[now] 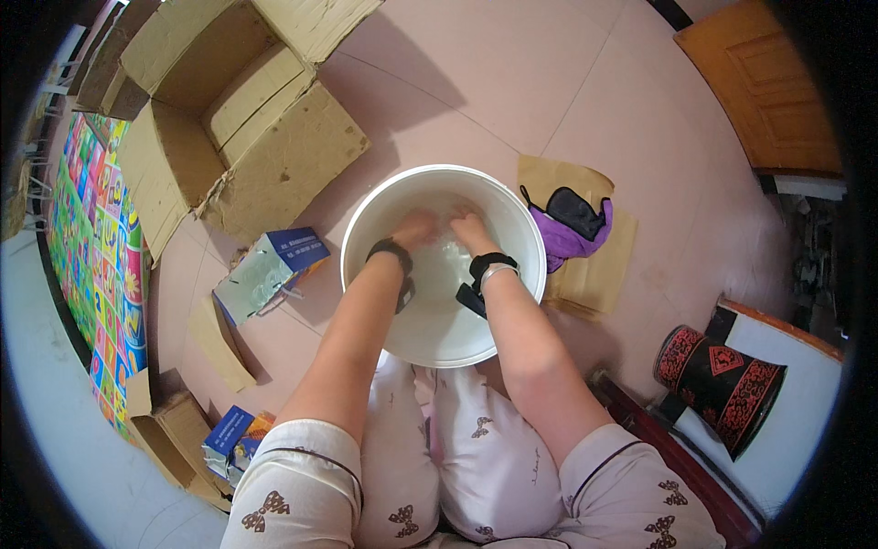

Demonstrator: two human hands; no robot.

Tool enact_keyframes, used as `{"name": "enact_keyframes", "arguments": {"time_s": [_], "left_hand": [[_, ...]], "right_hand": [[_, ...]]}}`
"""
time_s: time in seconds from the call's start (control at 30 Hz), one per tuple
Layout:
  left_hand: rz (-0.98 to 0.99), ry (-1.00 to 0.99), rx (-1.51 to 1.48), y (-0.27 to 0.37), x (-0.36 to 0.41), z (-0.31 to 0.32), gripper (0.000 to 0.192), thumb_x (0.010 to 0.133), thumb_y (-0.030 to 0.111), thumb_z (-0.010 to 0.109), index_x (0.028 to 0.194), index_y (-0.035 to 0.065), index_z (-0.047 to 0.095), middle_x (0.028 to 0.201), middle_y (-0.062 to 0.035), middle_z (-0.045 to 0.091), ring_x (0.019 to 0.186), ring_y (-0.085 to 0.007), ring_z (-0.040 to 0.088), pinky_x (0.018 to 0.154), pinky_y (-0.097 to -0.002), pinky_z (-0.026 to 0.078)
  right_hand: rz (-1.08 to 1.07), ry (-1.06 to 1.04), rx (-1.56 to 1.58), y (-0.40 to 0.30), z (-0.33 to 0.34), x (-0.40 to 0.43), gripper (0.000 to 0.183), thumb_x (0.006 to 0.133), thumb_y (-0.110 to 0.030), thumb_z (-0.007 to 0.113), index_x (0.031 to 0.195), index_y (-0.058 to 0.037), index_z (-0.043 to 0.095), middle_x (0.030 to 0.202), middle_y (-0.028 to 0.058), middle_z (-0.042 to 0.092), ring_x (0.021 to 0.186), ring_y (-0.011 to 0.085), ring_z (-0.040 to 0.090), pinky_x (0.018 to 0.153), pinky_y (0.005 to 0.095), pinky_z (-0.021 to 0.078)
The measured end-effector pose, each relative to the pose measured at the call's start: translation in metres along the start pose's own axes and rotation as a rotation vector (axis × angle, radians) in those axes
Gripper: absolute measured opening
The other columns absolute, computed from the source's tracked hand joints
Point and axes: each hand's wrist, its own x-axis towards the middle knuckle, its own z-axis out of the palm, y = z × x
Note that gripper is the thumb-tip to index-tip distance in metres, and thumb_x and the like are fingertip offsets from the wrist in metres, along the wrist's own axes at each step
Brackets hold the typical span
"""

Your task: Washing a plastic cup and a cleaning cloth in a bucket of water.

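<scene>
A round white bucket (444, 362) stands on the tiled floor right in front of my knees. Both my arms reach down into it, where clear water appears to lie. My left hand (417, 229) is low inside, near the far wall, and looks blurred. Close beside it is my right hand (472, 229), its fingers partly bent. Whether either hand holds anything cannot be made out. Black bands circle both wrists, and a silvery bangle (496, 273) sits on the right one. Just right of the bucket, a purple and black cloth item (577, 230) with a loop rests on brown paper (603, 274).
A large open cardboard box (288, 165) stands at upper left. Nearer lie an opened blue carton (274, 267) with clear glass-like items, a cardboard strip (223, 343) and a smaller cardboard box (178, 439). A black and red patterned drum-shaped container (720, 388) is at right.
</scene>
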Motion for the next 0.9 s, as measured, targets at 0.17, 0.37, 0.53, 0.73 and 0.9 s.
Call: {"name": "enact_keyframes", "arguments": {"time_s": [0.17, 0.37, 0.53, 0.73, 0.9], "left_hand": [[0.183, 0.016, 0.317, -0.025, 0.01, -0.009, 0.026, 0.08, 0.028, 0.058, 0.09, 0.003, 0.056, 0.077, -0.0018, 0.053, 0.068, -0.0114, 0.051, 0.06, -0.0279, 0.045], [0.103, 0.114, 0.382, -0.015, 0.009, -0.016, 0.03, 0.08, 0.027, 0.057, 0.1, 0.0037, 0.058, 0.085, -0.0043, 0.057, 0.067, -0.0127, 0.049, 0.059, -0.0281, 0.042], [0.062, 0.193, 0.226, 0.024, -0.012, 0.003, 0.029, 0.074, 0.009, 0.05, 0.1, 0.001, 0.06, 0.088, -0.0073, 0.058, 0.071, -0.0137, 0.049, 0.06, -0.026, 0.04], [-0.034, 0.233, 0.277, 0.046, -0.023, 0.008, 0.033, 0.077, 0.015, 0.045, 0.106, 0.009, 0.059, 0.107, -0.0167, 0.057, 0.101, -0.0291, 0.054, 0.089, -0.036, 0.04], [0.214, 0.101, 0.287, 0.057, -0.028, 0.008, 0.045, 0.064, 0.003, 0.048, 0.109, -0.0013, 0.054, 0.095, -0.0121, 0.058, 0.085, -0.0222, 0.053, 0.078, -0.0313, 0.041]], "right_hand": [[-0.046, -0.123, 0.067, -0.005, 0.004, -0.003, 0.044, 0.073, -0.003, 0.045, 0.117, -0.0039, 0.05, 0.108, 0.0098, 0.056, 0.096, 0.0205, 0.053, 0.074, 0.0308, 0.0436], [-0.103, -0.157, 0.319, -0.016, 0.013, -0.006, 0.043, 0.073, 0.001, 0.041, 0.116, 0.0001, 0.05, 0.109, 0.0077, 0.056, 0.094, 0.0176, 0.05, 0.078, 0.0262, 0.0381], [0.11, -0.16, 0.156, -0.018, -0.004, -0.01, 0.044, 0.072, 0.002, 0.043, 0.116, 0.0002, 0.05, 0.105, 0.0088, 0.056, 0.095, 0.0181, 0.05, 0.072, 0.0287, 0.0436], [0.115, -0.137, 0.343, -0.022, -0.005, -0.019, 0.045, 0.072, 0.002, 0.047, 0.116, 0.0011, 0.048, 0.1, 0.0101, 0.055, 0.092, 0.0224, 0.054, 0.074, 0.0312, 0.0464], [0.024, -0.127, 0.238, -0.001, -0.007, -0.004, 0.043, 0.07, 0.002, 0.05, 0.112, 0.0013, 0.05, 0.104, 0.0114, 0.055, 0.091, 0.0239, 0.055, 0.078, 0.0314, 0.0455]]}}
